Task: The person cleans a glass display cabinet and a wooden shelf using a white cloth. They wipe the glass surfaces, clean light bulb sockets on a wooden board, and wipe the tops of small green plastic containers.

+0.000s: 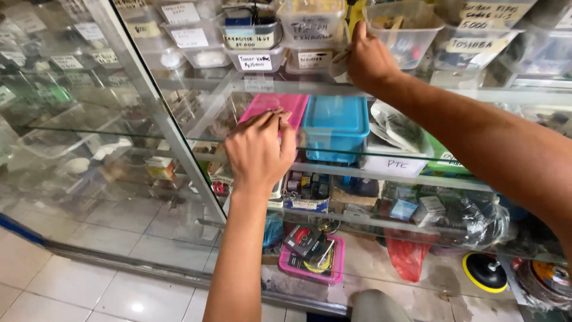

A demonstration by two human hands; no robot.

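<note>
Resting left hand (257, 152) on pink box (275, 107), lengthwise away

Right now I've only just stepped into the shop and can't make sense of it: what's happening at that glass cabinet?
A person is reaching into a glass display cabinet crowded with small boxes of parts. The left hand lies flat on a pink box on a middle shelf, beside a blue box. The right hand is up at the top shelf, its fingers touching the edge of a clear plastic tub. Neither box has been lifted out.
</note>
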